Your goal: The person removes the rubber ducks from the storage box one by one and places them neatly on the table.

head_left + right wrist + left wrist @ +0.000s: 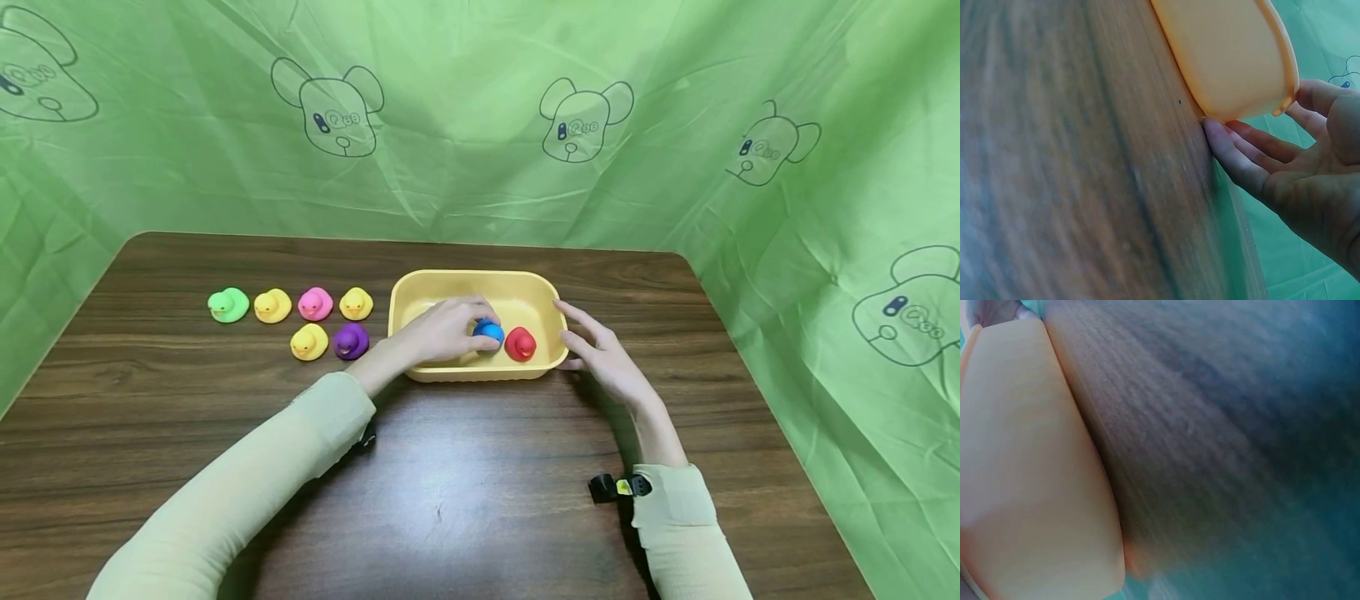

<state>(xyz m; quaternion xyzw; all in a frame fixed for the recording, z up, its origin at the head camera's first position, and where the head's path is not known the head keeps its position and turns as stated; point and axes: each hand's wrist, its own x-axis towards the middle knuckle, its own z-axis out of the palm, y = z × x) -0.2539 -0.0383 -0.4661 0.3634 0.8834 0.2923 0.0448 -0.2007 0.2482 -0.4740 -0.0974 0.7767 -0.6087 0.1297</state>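
Inside a yellow plastic tub (pixel 480 373), my left hand (pixel 444 329) pinches a blue rubber duck (pixel 489 332) between thumb and fingers. A red rubber duck (pixel 520 344) sits on the tub's floor just right of the blue one. At the tub's right end is my right hand (pixel 603 354), its fingers spread and touching the rim and outer wall. The right wrist view has the same hand (pixel 1310 169) against the tub's end wall (pixel 1229 56). The left wrist view mostly holds the tub's long side (pixel 1041 469); the left hand's grip is hidden there.
Left of the tub, a back row has a green duck (pixel 228 305), a yellow duck (pixel 272 306), a pink duck (pixel 316 304) and another yellow duck (pixel 356 304). In front lie a yellow duck (pixel 309 342) and a purple duck (pixel 351 341), near my left forearm. Green cloth (pixel 465 192) surrounds the wooden table (pixel 450 500).
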